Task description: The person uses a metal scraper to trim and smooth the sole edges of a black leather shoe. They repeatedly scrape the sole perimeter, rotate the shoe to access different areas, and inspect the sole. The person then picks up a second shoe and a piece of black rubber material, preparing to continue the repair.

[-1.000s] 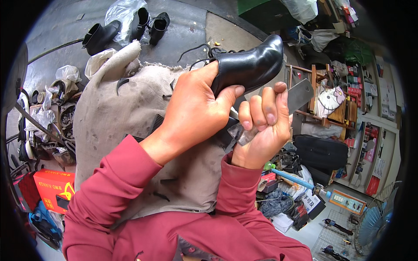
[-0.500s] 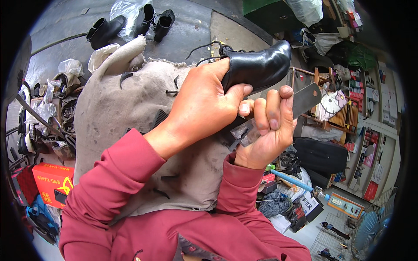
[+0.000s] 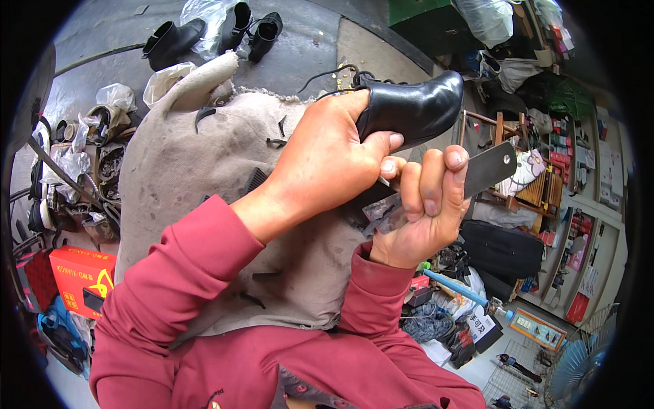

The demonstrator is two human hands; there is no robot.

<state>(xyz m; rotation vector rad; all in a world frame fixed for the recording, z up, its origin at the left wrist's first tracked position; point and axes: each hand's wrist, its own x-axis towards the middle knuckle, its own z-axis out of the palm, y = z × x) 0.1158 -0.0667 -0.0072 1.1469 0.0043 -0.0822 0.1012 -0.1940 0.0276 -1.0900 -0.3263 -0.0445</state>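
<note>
The left sleeve and right sleeve are long, dusky red and creased, with turned hems at the wrists. The matching top seems, near the dim lower rim, to carry a greyish strip, round reddish buttons and a small dark mark.

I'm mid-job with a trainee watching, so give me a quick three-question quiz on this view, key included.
1. True or false: the toe of the black shoe in the left hand points to the picture's left.

2. Where is the flat metal tool?
A) In the left hand
B) On the draped cloth
C) In the right hand

3. How many black boots are by the clear plastic bag at the top left?

Key: 1. False, it points right. 2. C. 3. Three.
</note>
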